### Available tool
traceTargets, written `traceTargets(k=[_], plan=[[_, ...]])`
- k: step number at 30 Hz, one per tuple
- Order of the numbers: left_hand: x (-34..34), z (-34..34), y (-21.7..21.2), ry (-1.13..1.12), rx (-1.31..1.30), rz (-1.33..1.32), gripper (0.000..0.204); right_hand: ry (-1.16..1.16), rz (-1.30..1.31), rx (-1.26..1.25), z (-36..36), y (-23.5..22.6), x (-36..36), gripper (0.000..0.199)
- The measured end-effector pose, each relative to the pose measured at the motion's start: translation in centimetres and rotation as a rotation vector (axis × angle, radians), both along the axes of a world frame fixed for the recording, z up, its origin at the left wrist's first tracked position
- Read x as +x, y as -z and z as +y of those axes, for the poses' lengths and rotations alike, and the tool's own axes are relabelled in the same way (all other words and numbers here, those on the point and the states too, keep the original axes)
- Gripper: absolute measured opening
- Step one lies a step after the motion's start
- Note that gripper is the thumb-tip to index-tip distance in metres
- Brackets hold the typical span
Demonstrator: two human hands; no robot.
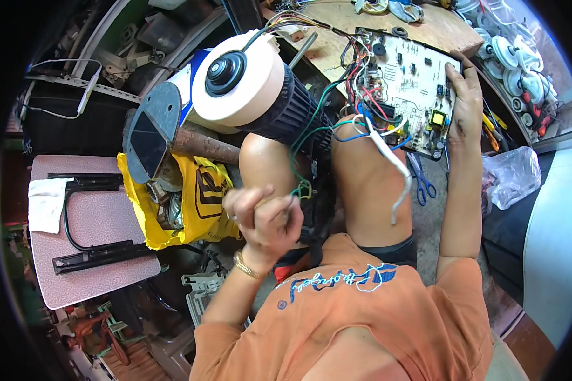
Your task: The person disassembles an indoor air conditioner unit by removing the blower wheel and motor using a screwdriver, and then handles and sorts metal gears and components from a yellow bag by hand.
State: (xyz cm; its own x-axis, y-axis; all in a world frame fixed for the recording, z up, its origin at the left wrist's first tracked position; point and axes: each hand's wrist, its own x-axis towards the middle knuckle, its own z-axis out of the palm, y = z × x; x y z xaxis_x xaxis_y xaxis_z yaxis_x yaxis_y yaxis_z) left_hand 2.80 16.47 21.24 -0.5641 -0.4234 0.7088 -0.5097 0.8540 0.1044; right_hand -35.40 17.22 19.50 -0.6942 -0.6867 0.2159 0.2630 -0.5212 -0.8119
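My left hand [267,219] is fisted around what looks like green wires [300,188]; my right hand [465,95] grips the circuit board [408,89] edge beside the blower motor [241,79].

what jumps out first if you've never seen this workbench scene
The eye lands on the big cream drum with a black hub at upper centre, joined to a black finned blower wheel. To its right, the right hand steadies a white circuit board trailing coloured wires on the knee. Lower centre, the left hand pinches thin green wires.
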Motion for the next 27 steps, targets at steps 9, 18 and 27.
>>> traceTargets(k=[9, 18, 27], plan=[[1.4, 5.1, 5.8, -0.324, 0.408, -0.241, 0.101, -0.136, -0.176, -0.024, -3.5, 2.6, -0.7, 0.028], [3.4, 2.0, 0.4, -0.352, 0.228, 0.027, 0.06, -0.226, -0.262, 0.005, -5.5, 3.2, -2.3, 0.032], [0.4, 6.0, 5.0, -0.32, 0.592, -0.448, 0.064, -0.228, -0.355, 0.056, -5.0, 4.1, -0.9, 0.033]])
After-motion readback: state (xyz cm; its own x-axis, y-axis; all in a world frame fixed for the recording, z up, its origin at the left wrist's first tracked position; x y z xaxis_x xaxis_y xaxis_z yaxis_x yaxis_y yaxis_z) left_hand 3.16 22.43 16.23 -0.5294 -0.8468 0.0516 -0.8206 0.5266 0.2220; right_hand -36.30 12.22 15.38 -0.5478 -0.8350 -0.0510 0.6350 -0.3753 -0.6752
